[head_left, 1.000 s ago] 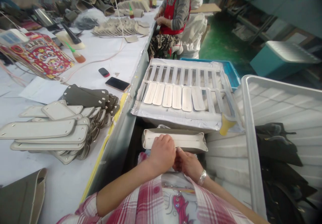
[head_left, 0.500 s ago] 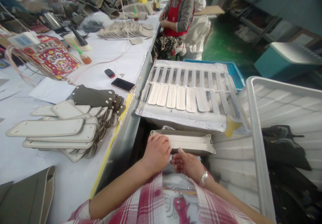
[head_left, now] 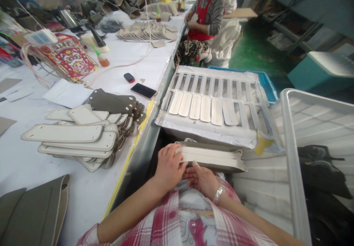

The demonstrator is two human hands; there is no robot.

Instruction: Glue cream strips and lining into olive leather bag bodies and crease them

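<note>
Cream panel (head_left: 212,157), one long folded leather piece with flared corners, lies across the person's lap just below the slatted rack (head_left: 215,130), at about six o'clock from it. One left hand (head_left: 168,167) curls over the panel's left end, fingers bent around its near edge and thumb on top, gripping it. One right hand (head_left: 203,178) sits just under the panel's near edge at its middle, palm turned up and fingers loosely curled, fingertips touching the underside; whether it pinches the piece I cannot tell. On the rack lie six cream strips (head_left: 205,108) side by side, and one yellow brush (head_left: 262,144) rests at its four o'clock corner. At nine o'clock from the hands, on the white table (head_left: 83,198), sits one fanned stack of cream oblong pieces (head_left: 80,141), with one stack of grey ones (head_left: 113,102) behind it. Two phones, one black (head_left: 143,90) and one small red-edged (head_left: 129,77), lie at eleven o'clock. One other person in a red apron (head_left: 206,12) sits at twelve o'clock.
</note>
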